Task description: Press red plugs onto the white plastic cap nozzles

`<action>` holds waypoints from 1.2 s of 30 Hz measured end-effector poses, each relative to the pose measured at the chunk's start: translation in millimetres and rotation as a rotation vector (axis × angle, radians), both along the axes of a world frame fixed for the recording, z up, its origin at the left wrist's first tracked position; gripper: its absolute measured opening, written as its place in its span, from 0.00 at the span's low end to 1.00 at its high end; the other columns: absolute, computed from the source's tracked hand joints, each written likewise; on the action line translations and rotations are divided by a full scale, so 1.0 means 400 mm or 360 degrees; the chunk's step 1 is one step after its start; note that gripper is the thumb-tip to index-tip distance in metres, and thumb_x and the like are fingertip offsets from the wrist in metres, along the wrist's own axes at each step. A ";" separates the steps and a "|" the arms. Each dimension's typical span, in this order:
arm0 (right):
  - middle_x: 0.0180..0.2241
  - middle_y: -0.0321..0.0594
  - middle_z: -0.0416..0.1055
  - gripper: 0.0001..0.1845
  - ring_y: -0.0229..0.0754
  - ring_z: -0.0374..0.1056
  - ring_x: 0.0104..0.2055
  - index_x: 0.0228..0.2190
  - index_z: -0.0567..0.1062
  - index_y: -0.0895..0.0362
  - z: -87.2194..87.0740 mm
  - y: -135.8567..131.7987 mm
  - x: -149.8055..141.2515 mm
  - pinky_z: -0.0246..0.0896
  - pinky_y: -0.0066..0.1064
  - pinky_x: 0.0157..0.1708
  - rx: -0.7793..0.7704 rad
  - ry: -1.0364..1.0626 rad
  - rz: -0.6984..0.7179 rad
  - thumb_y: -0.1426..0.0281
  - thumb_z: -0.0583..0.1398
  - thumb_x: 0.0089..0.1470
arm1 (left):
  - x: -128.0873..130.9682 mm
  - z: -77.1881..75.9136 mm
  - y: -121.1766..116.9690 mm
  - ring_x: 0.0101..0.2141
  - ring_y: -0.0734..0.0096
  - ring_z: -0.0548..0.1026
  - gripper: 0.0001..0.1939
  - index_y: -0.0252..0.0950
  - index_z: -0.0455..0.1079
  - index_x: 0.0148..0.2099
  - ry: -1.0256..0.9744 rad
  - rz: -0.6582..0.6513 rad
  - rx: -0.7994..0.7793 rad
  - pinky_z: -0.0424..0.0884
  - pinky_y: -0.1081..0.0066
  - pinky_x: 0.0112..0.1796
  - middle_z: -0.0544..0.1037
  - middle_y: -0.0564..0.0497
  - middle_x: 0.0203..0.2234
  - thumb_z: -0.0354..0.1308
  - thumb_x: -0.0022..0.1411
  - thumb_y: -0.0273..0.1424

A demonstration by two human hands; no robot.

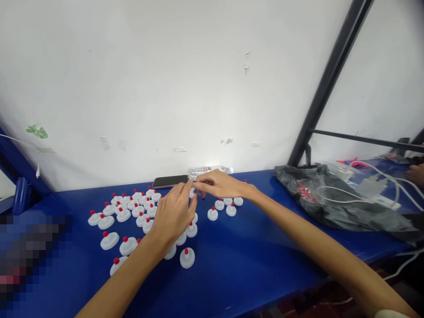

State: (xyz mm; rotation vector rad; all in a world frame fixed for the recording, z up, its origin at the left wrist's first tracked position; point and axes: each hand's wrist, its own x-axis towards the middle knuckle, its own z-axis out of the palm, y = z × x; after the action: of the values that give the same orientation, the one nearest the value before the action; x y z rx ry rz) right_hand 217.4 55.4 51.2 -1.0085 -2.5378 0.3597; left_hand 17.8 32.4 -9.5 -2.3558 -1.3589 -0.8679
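Note:
My left hand (175, 210) is closed on a small white cap (192, 193), which shows partly between thumb and fingers. Against it, the fingertips of my right hand (217, 183) are pinched together; what they hold is hidden. Both hands meet above the blue table (238, 260). Many white round caps with red tips stand to the left, such as one white cap (109, 240) apart from the cluster. Nearer the front is another white cap (187, 258). A smaller group, including a white cap (212, 213), stands below my right hand.
A phone (170, 181) and a clear plastic bottle (208, 171) lie along the wall. At the right, a dark plastic bag (334, 212) lies under white cables (342, 194), beside a black metal post (326, 84). Part of another person's hand (415, 174) shows at the far right.

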 end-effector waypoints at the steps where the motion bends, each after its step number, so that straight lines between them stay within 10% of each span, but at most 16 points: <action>1: 0.33 0.35 0.78 0.25 0.34 0.69 0.29 0.35 0.77 0.56 -0.004 0.011 0.003 0.59 0.27 0.34 -0.0025 -0.0065 -0.0031 0.61 0.46 0.75 | -0.002 0.003 0.001 0.45 0.52 0.79 0.20 0.36 0.69 0.62 0.0016 0.0026 0.0004 0.73 0.64 0.33 0.80 0.40 0.47 0.50 0.72 0.32; 10: 0.33 0.44 0.80 0.12 0.48 0.75 0.38 0.38 0.82 0.57 -0.090 0.101 0.014 0.59 0.32 0.36 0.0045 -0.0639 -0.0437 0.61 0.67 0.60 | -0.010 0.027 -0.004 0.45 0.49 0.76 0.17 0.34 0.73 0.56 0.0156 0.0188 -0.0067 0.71 0.64 0.28 0.79 0.40 0.44 0.47 0.73 0.31; 36: 0.36 0.39 0.79 0.15 0.42 0.72 0.37 0.45 0.78 0.55 -0.123 0.098 0.026 0.51 0.29 0.33 0.0112 -0.0500 -0.0274 0.82 0.61 0.59 | -0.003 0.027 -0.008 0.48 0.55 0.76 0.14 0.36 0.72 0.55 0.0268 0.0167 -0.0203 0.73 0.65 0.31 0.79 0.44 0.45 0.50 0.73 0.28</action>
State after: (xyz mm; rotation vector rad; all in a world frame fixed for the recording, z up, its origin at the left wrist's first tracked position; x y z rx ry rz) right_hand 227.9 94.4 2.0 -1.3345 -2.6843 0.0656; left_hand 16.7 29.0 1.2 -2.3645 -1.4912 -0.5552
